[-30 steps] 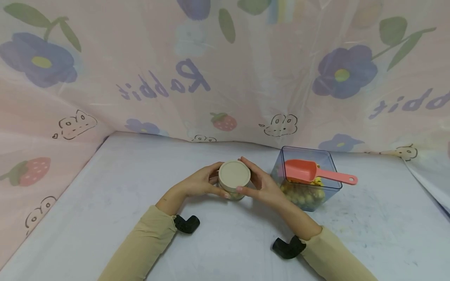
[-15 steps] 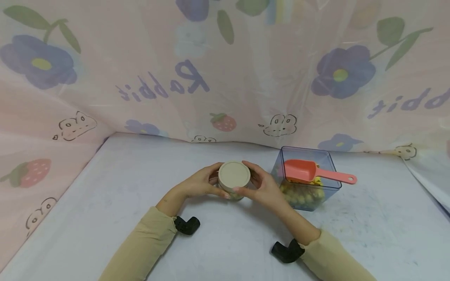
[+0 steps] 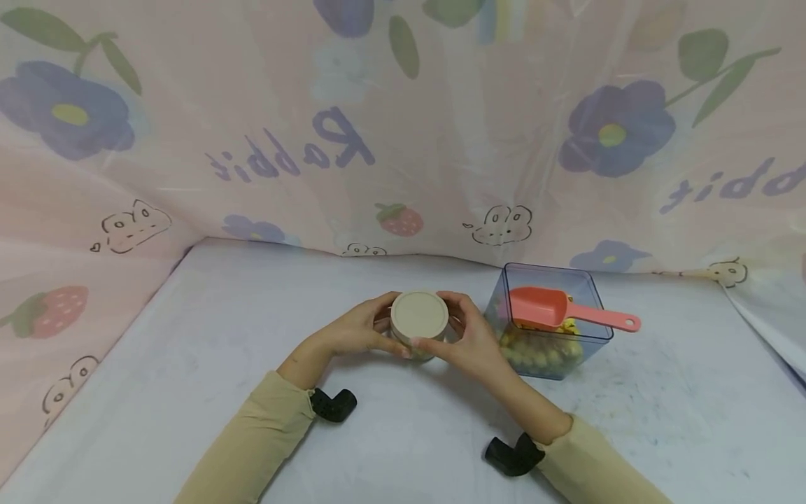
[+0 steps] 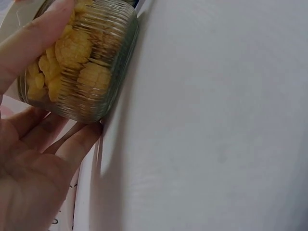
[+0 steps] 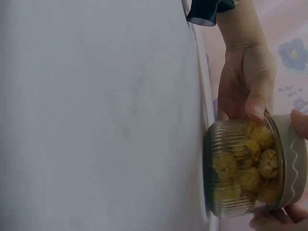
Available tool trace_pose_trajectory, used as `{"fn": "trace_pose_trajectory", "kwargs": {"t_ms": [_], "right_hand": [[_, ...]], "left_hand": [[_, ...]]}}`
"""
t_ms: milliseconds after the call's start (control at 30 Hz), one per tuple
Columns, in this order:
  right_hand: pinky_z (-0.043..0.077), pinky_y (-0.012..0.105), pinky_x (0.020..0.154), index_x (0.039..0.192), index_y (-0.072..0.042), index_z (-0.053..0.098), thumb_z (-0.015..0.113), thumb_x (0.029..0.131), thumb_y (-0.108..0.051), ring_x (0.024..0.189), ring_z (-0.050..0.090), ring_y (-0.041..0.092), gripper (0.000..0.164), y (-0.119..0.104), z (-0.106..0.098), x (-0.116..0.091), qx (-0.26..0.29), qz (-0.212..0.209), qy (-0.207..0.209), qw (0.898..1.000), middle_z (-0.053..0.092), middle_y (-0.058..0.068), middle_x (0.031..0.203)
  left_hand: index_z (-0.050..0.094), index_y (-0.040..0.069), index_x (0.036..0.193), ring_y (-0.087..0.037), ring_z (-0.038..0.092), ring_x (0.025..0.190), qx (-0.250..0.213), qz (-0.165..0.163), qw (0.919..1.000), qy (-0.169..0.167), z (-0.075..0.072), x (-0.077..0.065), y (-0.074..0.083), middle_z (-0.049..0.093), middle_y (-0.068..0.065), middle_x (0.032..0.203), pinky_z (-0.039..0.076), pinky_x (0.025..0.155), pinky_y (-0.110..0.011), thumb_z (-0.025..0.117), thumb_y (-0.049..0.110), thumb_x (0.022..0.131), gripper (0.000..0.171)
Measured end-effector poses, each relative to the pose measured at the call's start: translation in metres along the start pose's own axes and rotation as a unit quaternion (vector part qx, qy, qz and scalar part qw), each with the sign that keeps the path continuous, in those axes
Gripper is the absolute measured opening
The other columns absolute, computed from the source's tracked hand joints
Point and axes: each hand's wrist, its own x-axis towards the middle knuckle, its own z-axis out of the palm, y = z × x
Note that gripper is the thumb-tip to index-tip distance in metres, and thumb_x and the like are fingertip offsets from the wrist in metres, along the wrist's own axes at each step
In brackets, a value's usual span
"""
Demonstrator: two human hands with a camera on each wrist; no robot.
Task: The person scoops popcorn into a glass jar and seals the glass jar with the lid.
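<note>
A ribbed glass jar [image 5: 233,168] stands on the white table, filled with round yellow pieces that look like popcorn. On top of it sits a round beige lid [image 3: 420,315] with a wavy-patterned side. My left hand [image 3: 357,327] holds the jar's glass from the left, thumb in front and fingers behind, as the left wrist view also shows. From the right, my right hand [image 3: 471,337] grips the lid's rim, its thumb at the front edge and its fingers round the far side. Part of the glass is hidden under the lid and hands in the head view.
Just right of my right hand is a clear square container [image 3: 595,343] with more yellow pieces. A pink scoop [image 3: 541,306] lies across its top, handle over the right rim. A patterned curtain [image 3: 403,140] hangs behind the white table [image 3: 189,392].
The right hand has turned slightly: its thumb has slid left along the lid's front edge, and its wrist has come a little nearer. The left hand and jar stay nearly still.
</note>
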Motion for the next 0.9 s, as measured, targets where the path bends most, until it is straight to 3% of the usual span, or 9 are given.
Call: {"fn": "trace_pose_trajectory", "kwargs": {"t_ms": [267, 367, 667, 900], "right_hand": [[0.02, 0.052, 0.117, 0.15, 0.002, 0.021, 0.075, 0.082, -0.007, 0.144, 0.022, 0.035, 0.087, 0.006, -0.01, 0.007, 0.054, -0.041, -0.094, 0.993, 0.027, 0.021, 0.154], [0.019, 0.052, 0.116, 0.15, 0.004, 0.019, 0.073, 0.084, -0.008, 0.144, 0.02, 0.037, 0.086, 0.006, -0.011, 0.007, 0.071, -0.051, -0.109, 0.99, 0.023, 0.023, 0.155], [0.021, 0.052, 0.116, 0.149, 0.003, 0.026, 0.072, 0.082, 0.0, 0.142, 0.026, 0.037, 0.081, 0.006, -0.009, 0.006, 0.066, -0.044, -0.096, 0.992, 0.029, 0.022, 0.152], [0.026, 0.046, 0.116, 0.141, 0.0, 0.039, 0.078, 0.076, 0.001, 0.137, 0.039, 0.031, 0.076, 0.005, -0.005, 0.006, 0.063, -0.011, -0.045, 0.997, 0.045, 0.017, 0.142]], "left_hand": [[0.038, 0.007, 0.142, -0.025, 0.039, 0.137, 0.002, -0.008, 1.0, -0.002, -0.002, 0.0, 0.0, 0.045, -0.011, 0.141, 0.031, 0.115, -0.034, 0.083, 0.0, 0.07, 0.084], [0.039, 0.006, 0.141, -0.026, 0.039, 0.137, 0.004, -0.003, 1.0, -0.005, -0.002, 0.0, 0.001, 0.046, -0.011, 0.141, 0.03, 0.115, -0.035, 0.083, 0.001, 0.071, 0.083], [0.039, 0.007, 0.14, -0.025, 0.04, 0.137, 0.01, -0.002, 0.9999, -0.005, -0.002, 0.0, -0.002, 0.047, -0.01, 0.14, 0.031, 0.115, -0.033, 0.084, 0.003, 0.07, 0.083], [0.039, 0.007, 0.141, -0.025, 0.039, 0.137, 0.012, 0.001, 0.9999, -0.001, -0.002, 0.0, -0.002, 0.047, -0.01, 0.14, 0.033, 0.113, -0.031, 0.084, 0.002, 0.069, 0.085]]}}
